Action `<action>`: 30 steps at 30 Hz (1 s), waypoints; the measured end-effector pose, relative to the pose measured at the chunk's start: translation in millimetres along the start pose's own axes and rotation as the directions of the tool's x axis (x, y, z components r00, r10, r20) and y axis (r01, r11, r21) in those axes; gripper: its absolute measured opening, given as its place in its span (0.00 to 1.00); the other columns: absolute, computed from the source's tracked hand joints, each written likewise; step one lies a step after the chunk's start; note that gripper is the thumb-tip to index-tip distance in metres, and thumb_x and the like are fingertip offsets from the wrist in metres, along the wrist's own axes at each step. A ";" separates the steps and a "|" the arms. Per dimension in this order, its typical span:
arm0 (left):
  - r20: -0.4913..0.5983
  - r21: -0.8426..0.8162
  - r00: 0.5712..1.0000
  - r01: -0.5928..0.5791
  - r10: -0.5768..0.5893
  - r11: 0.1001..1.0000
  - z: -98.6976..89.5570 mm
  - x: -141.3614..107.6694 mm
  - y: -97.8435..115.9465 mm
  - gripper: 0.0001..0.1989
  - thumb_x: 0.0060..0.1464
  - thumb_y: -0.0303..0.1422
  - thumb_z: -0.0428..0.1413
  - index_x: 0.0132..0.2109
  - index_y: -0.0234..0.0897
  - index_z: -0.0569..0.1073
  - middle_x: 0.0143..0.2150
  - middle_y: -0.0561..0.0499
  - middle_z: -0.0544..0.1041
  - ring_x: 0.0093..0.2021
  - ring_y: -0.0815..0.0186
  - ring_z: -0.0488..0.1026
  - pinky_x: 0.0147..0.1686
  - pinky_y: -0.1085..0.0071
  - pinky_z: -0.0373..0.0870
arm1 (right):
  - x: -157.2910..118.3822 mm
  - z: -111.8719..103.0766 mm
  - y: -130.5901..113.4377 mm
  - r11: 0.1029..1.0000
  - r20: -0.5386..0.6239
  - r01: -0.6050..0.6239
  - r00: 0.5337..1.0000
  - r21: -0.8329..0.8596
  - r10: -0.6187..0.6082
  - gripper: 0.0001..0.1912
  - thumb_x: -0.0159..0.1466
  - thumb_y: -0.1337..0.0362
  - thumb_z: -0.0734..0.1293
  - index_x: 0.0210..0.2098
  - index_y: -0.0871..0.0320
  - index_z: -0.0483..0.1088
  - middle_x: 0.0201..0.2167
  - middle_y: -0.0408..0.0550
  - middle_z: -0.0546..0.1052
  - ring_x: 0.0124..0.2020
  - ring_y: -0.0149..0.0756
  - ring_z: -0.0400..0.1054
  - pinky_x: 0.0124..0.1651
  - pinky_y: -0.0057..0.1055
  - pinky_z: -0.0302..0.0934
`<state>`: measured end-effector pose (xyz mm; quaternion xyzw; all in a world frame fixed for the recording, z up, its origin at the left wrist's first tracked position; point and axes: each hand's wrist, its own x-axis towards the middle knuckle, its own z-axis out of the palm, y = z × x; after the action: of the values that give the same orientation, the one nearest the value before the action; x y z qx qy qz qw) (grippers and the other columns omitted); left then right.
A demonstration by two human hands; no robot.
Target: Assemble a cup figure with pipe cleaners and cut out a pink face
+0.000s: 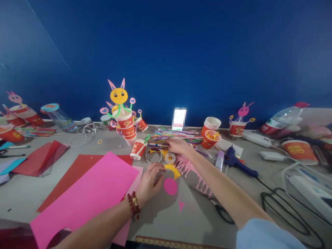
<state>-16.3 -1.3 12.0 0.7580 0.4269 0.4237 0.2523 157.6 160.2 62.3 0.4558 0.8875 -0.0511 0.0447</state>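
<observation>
My right hand [177, 145] reaches over the near side of a pile of coloured pipe cleaners [189, 135], its fingers stretched out to the left and their tips partly hidden. My left hand [151, 180] hovers low over the table, fingers loosely bent, thumb apart, and nothing visible in it. Close to it are a pink paper circle [170, 186], a yellow paper scrap [173, 171], a wide tape roll [153, 155] and a smaller white tape roll [170, 158]. Scissors [220, 209] lie under my right forearm, beside a cut pink paper strip [201, 181].
Pink card [88, 197] and red card [62, 180] spread at left. Stacked cups with a yellow rabbit face [119, 95] stand behind a tipped paper cup [138, 149]. A blue glue gun [241, 164], its black cord [280, 207] and a plastic bottle [282, 119] are at right.
</observation>
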 end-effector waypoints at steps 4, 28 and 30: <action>-0.009 0.024 1.000 -0.004 0.004 1.000 -1.6 -0.9 -2.3 0.13 0.58 0.20 0.50 0.46 0.40 0.70 0.48 0.46 0.73 0.51 0.59 0.71 0.51 0.61 0.70 | 4.1 -5.4 -3.0 0.999 -0.020 -0.038 0.999 0.033 0.039 0.15 0.70 0.60 0.66 0.54 0.58 0.70 0.53 0.52 0.74 0.48 0.42 0.73 0.49 0.43 0.70; 0.290 0.231 0.938 -0.261 0.190 0.937 -4.4 -7.4 54.9 0.13 0.69 0.36 0.42 0.40 0.38 0.68 0.33 0.46 0.76 0.32 0.61 0.73 0.33 0.68 0.66 | -164.9 9.3 -83.3 0.215 -0.231 0.198 0.962 0.956 0.143 0.23 0.64 0.44 0.67 0.25 0.57 0.66 0.16 0.36 0.62 0.17 0.26 0.54 0.20 0.24 0.49; 0.346 0.213 0.922 -0.260 0.176 0.942 -8.1 -9.0 64.8 0.17 0.71 0.40 0.38 0.40 0.39 0.67 0.31 0.47 0.76 0.29 0.61 0.72 0.30 0.68 0.63 | -169.9 7.6 -87.9 0.186 -0.244 0.212 0.954 0.959 0.171 0.26 0.64 0.41 0.65 0.23 0.57 0.66 0.15 0.35 0.60 0.16 0.26 0.51 0.19 0.24 0.46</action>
<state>2.3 -41.9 60.5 0.8860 0.3432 0.2615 0.1698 185.0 -28.4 80.5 0.3684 0.6506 -0.5367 -0.3911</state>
